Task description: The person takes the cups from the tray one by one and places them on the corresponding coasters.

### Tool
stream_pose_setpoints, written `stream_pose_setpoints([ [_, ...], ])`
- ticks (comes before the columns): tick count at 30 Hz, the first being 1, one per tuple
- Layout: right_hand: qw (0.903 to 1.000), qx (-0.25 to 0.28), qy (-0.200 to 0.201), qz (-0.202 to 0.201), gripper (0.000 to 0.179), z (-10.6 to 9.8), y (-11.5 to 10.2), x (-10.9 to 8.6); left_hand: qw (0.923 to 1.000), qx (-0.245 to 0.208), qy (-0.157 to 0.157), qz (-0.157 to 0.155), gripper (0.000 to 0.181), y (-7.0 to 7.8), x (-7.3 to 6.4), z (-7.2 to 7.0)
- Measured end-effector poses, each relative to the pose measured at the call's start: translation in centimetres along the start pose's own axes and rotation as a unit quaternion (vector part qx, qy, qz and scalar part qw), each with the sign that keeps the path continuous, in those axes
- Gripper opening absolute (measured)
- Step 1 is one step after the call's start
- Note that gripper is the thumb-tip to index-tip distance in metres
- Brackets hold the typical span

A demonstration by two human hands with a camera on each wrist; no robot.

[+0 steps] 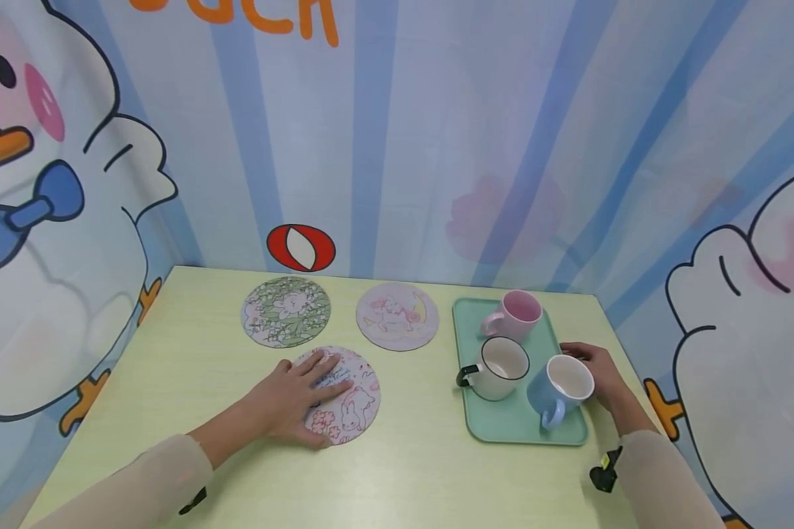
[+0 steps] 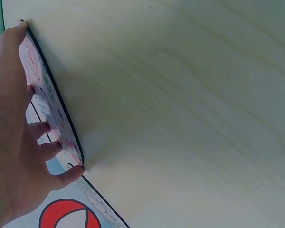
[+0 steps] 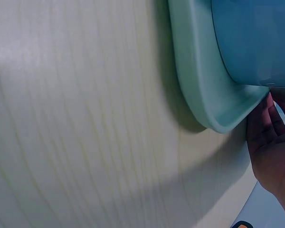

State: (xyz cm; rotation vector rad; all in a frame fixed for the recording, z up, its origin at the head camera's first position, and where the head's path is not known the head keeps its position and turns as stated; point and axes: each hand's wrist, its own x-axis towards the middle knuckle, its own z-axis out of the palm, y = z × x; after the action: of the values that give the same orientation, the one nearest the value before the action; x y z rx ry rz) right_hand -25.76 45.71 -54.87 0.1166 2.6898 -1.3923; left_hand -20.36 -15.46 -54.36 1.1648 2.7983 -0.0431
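My left hand (image 1: 291, 404) lies with fingers spread across a round mat (image 1: 360, 408) printed with rabbits and pink flowers. In the left wrist view the thumb and little finger reach opposite edges of this mat (image 2: 52, 97). At the far right, my right hand (image 1: 602, 375) grips the right rim of a green tray (image 1: 503, 426), its fingertips partly hidden behind a light-blue mug (image 1: 545, 389). Also on the tray are a white mug (image 1: 492, 382) with black rim and handle and a pink mug (image 1: 519, 316). Fingers meet the tray's rim (image 3: 218, 121) in the right wrist view.
Two more round mats lie along the back of the pale wooden table (image 1: 410, 470): a green floral one (image 1: 287, 312) and a pale purple one (image 1: 397, 316). Behind and beside the table hangs a blue-striped cloth (image 1: 410, 147) with cartoon ducks.
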Motion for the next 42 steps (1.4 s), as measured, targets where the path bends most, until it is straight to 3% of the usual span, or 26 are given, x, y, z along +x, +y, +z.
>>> stream_pose_setpoints([
  [32, 0.9999, -0.001, 0.01, -0.002, 0.042, 0.1, 0.3, 0.1, 0.999, -0.01, 0.043, -0.001, 0.095, 1.3, 0.9, 0.6],
  [37, 1.0, -0.003, 0.008, -0.004, 0.042, 0.1, -0.1, -0.1, 0.9991, -0.001, 0.041, -0.002, 0.095, 1.4, 1.0, 0.6],
  [42, 0.9999, -0.001, 0.009, -0.005, 0.043, 0.2, -0.3, -0.3, 0.9998, 0.005, 0.02, -0.004, 0.097, 1.2, 1.2, 0.4],
])
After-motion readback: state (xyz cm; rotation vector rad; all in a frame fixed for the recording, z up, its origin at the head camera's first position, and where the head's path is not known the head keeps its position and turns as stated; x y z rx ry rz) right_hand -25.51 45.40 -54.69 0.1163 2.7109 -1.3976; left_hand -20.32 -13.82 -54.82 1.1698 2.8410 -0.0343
